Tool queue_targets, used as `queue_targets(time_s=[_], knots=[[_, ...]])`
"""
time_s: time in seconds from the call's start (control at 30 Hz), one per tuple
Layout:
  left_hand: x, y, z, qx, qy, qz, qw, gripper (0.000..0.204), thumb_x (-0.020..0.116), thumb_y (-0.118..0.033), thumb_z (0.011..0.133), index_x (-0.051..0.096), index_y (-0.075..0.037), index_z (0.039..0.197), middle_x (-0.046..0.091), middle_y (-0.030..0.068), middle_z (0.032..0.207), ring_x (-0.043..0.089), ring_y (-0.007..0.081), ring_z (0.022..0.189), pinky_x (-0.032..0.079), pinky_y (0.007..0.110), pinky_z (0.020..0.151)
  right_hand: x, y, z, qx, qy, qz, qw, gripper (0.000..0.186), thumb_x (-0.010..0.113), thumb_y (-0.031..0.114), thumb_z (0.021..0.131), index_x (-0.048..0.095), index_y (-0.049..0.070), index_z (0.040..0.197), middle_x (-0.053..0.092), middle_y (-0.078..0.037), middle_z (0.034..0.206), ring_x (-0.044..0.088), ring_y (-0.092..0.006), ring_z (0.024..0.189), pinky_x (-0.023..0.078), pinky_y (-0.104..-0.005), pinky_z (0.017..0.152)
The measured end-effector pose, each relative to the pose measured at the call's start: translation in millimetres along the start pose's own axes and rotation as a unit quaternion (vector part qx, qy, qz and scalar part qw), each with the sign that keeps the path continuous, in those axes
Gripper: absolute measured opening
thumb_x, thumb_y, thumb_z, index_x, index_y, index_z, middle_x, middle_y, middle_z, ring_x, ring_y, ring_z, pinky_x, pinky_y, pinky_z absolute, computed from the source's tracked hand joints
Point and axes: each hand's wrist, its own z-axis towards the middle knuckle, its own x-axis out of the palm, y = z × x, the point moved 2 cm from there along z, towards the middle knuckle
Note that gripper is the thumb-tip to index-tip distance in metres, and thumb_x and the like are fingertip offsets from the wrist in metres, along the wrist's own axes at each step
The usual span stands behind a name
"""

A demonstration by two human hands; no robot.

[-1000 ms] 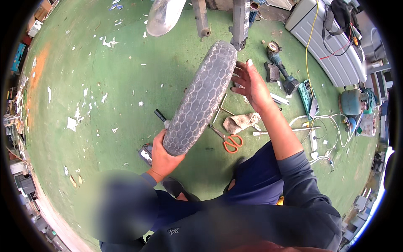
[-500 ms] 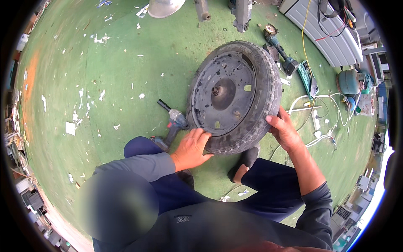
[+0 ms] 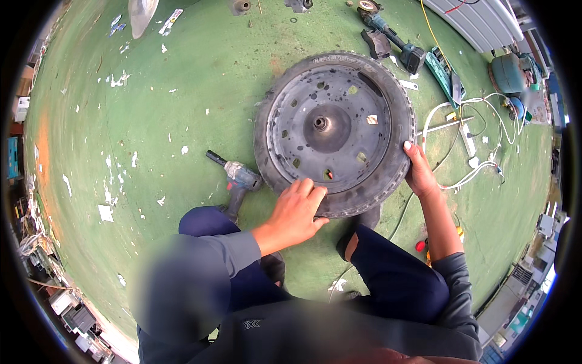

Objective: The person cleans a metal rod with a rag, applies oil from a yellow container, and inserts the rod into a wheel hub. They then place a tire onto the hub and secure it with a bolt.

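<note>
A black wheel with a treaded tyre (image 3: pixel 397 100) fills the middle of the view, its grey disc face (image 3: pixel 364 136) turned up toward me. The disc has several small openings and a hub with a short threaded stub (image 3: pixel 321 123) at its centre. My left hand (image 3: pixel 294 212) is closed over the tyre's near edge, fingers on the upper side. At the tyre's right side, my right hand (image 3: pixel 420 172) grips with the thumb on top and the other fingers partly hidden beneath. A cordless impact wrench (image 3: pixel 238 177) lies left of the wheel, close to my left knee.
On the green floor (image 3: pixel 200 91), beyond the wheel to the right, lie an angle grinder (image 3: pixel 394 37) and a teal tool case (image 3: pixel 445 77). White cables (image 3: pixel 473 182) and a power strip (image 3: pixel 468 141) run along the right, near a teal gas cylinder (image 3: pixel 508 74). Paper scraps are scattered leftward.
The wheel has tipped flatter, so its disc faces up more fully. My left hand has shifted slightly right along the near edge. My right hand stays on the tyre's right side.
</note>
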Motion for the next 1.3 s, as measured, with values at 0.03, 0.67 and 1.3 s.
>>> queue_targets(time_s=[0.03,0.67,1.3], knots=[[4,0,2,0.002,0.011,0.005,1.000,0.062,0.084,-0.025,0.074,0.057,-0.001,0.125,0.053,0.0161,0.113,0.053,0.0363,0.109,0.047,0.047,0.092,-15,-11,8,0.022,-0.017,-0.024,0.999,0.078,0.068,0.052,0.090,0.047,-0.003,0.141,0.057,-0.015,0.135,0.056,-0.0241,0.122,0.047,-0.0378,0.102],[36,29,29,-0.091,0.185,0.043,0.978,0.060,0.079,-0.029,0.080,0.059,-0.003,0.130,0.062,0.0163,0.122,0.055,0.0344,0.119,0.046,0.043,0.100,-82,-132,21,0.127,-0.239,-0.098,0.958,0.082,0.066,0.058,0.090,0.048,-0.002,0.142,0.055,-0.020,0.139,0.054,-0.0308,0.127,0.050,-0.0453,0.095],[-10,-11,18,-0.030,-0.141,-0.249,0.958,0.092,0.054,-0.071,0.091,0.041,0.005,0.139,0.053,0.0162,0.129,0.055,0.0245,0.118,0.046,0.041,0.098,25,-13,-74,-0.391,-0.013,-0.159,0.906,0.102,0.092,0.029,0.066,0.037,-0.010,0.142,0.048,-0.016,0.116,0.059,-0.0257,0.092,0.053,-0.0360,0.077]])
